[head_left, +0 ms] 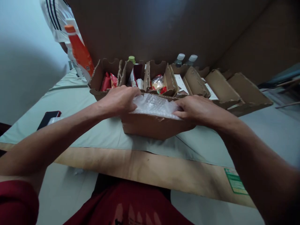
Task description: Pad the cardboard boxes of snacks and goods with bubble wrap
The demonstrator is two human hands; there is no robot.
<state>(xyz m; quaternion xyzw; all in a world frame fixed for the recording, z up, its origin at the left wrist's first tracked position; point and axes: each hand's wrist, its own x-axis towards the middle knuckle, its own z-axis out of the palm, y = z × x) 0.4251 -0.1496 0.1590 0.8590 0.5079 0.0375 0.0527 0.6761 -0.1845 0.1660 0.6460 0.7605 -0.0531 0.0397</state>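
In front of me on the cloth-covered table sits a cardboard box (150, 126) with a sheet of bubble wrap (154, 104) across its open top. My left hand (122, 100) is closed at the left end of the bubble wrap, thumb and fingers pinching its edge. At the right end, my right hand (194, 109) is also closed, fingertips tucked into the wrap by the box's rim. What lies under the wrap is hidden.
Behind stands a row of open cardboard bins (105, 67), some holding red packets (109, 82) and a clear-wrapped packet (158, 82). An orange bottle (81, 50) stands at back left. A phone (48, 119) lies left. Another person's white sleeve (56, 20) shows beyond.
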